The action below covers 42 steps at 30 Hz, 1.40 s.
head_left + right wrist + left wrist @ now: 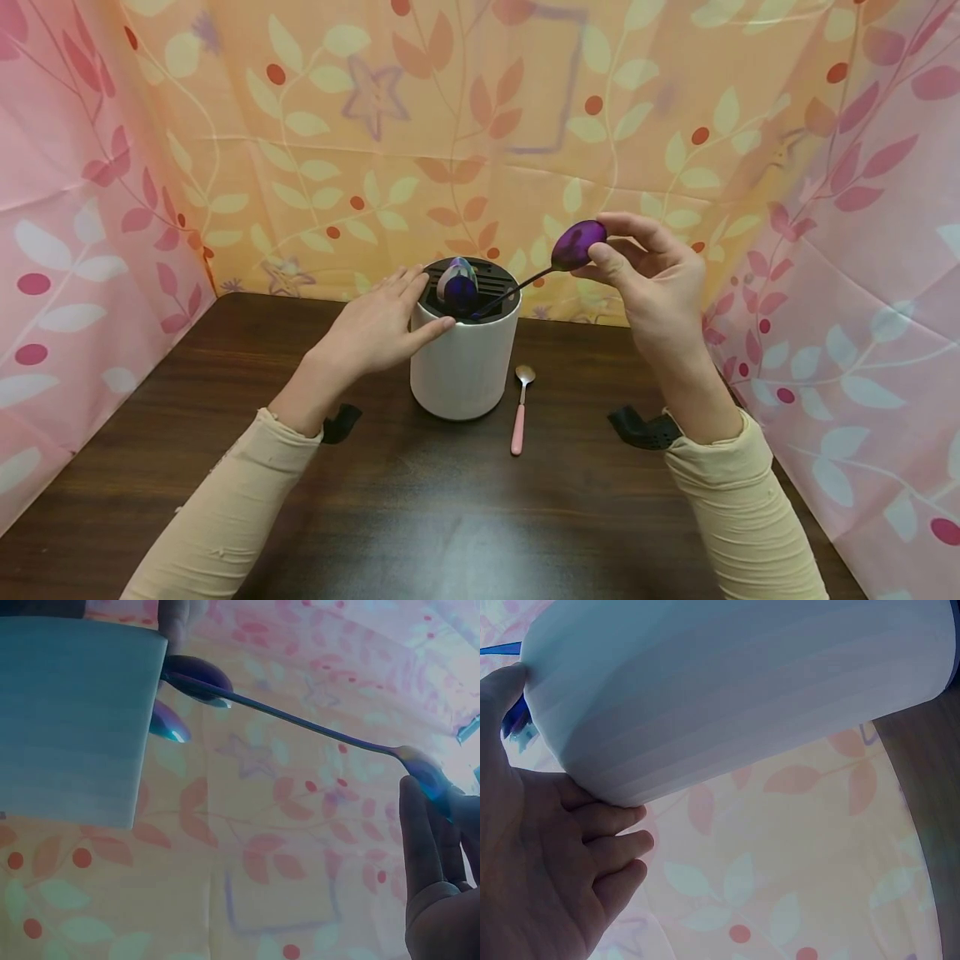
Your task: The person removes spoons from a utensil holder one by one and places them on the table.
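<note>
Our left hand rests straight-fingered on the holder near the back edge of the desk; our right hand pinches the purple spoon by its bowl, tip at the holder's top. Room stretches from the pink spoon rightward.

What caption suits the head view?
Right hand pinching a purple spoon by its bowl, left hand on the white holder, pink-handled spoon lying beside it.

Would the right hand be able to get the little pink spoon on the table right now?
Probably not without letting go first: the right hand pinches the purple spoon. Otherwise the way looks free; the pink-handled spoon lies uncovered beside the white utensil holder.
</note>
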{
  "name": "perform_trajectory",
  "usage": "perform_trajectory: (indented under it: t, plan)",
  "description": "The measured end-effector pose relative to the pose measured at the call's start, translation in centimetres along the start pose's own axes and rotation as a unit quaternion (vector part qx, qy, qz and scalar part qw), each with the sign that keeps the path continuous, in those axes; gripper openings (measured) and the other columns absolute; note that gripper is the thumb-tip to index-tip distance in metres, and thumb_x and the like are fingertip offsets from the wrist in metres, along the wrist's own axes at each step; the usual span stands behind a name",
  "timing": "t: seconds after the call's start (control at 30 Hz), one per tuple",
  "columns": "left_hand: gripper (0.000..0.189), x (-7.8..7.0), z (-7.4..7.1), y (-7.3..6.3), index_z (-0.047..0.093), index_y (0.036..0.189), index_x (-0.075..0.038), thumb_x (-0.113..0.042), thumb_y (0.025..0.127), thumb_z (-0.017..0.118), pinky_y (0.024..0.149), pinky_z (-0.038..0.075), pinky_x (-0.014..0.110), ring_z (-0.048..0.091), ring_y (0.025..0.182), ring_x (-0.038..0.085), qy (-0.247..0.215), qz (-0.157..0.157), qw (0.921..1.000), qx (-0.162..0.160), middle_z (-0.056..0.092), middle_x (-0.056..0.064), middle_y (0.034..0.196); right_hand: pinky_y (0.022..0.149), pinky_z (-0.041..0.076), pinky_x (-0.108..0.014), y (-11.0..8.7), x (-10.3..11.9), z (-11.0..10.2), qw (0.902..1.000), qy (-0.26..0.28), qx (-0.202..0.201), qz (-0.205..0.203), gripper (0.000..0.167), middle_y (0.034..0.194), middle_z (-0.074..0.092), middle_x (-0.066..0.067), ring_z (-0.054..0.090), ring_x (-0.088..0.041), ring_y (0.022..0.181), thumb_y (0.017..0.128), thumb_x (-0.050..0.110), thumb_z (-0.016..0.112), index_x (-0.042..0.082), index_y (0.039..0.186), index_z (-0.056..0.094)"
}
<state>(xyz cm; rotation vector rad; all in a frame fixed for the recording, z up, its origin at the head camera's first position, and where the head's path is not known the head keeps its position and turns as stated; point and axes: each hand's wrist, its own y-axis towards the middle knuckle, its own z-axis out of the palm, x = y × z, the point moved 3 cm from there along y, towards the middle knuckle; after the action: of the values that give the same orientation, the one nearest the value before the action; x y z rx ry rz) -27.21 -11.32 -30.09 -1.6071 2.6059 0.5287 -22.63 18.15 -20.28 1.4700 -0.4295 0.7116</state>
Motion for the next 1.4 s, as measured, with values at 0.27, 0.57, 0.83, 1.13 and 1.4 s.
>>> perform_trajectory:
  t: [0.27,0.57,0.83,1.13,1.4]
  plan:
    - [0.094,0.0,0.0,-0.1,0.037,0.159,0.001,-0.072,0.100,0.045,0.127,0.022,0.052,0.022,0.157,0.039,0.000,0.000,1.0000,-0.002,0.028,0.019,0.169,0.080,0.063,-0.042,-0.1,1.2,-1.4,0.9978,0.059,-0.022,-0.019,0.028,0.105,0.071,-0.020,0.074,-0.027,0.085,0.089,-0.018,0.068,-0.017,0.117,0.067]
    - [0.094,-0.1,0.0,0.0,0.037,0.159,0.001,-0.072,0.100,0.045,0.127,0.023,0.052,0.024,0.156,0.040,0.002,0.002,1.0000,-0.006,0.028,0.018,0.169,0.077,0.062,-0.045,-0.8,1.8,-3.8,0.9912,0.123,-0.050,-0.002,0.035,0.104,0.070,-0.023,0.074,-0.031,0.085,0.087,-0.024,0.066,-0.026,0.121,0.058]
    - [0.095,-0.1,0.0,0.0,0.036,0.160,0.001,-0.073,0.100,0.044,0.126,0.024,0.053,0.023,0.157,0.039,0.000,-0.003,1.0000,0.001,0.026,0.018,0.169,0.077,0.063,-0.040,-2.0,1.0,-5.5,0.9950,0.086,-0.044,0.025,0.031,0.107,0.071,-0.020,0.075,-0.027,0.090,0.090,-0.022,0.064,-0.024,0.121,0.061]
    - [0.095,0.1,0.0,0.0,0.036,0.160,0.001,-0.073,0.100,0.044,0.126,0.023,0.054,0.022,0.157,0.040,0.001,-0.001,1.0000,-0.001,0.027,0.019,0.169,0.078,0.063,-0.034,-3.3,-1.9,-6.9,0.9935,0.013,-0.044,0.104,0.026,0.111,0.072,-0.013,0.075,-0.019,0.093,0.092,-0.016,0.067,-0.013,0.117,0.071]
    - [0.095,0.0,0.0,-0.1,0.036,0.160,0.000,-0.074,0.100,0.044,0.126,0.023,0.053,0.022,0.157,0.039,0.000,-0.003,1.0000,0.000,0.026,0.018,0.169,0.079,0.062,-0.028,-4.5,-5.4,-8.1,0.9827,-0.029,-0.006,0.183,0.024,0.113,0.073,-0.006,0.074,-0.012,0.095,0.095,-0.006,0.070,-0.004,0.118,0.075]
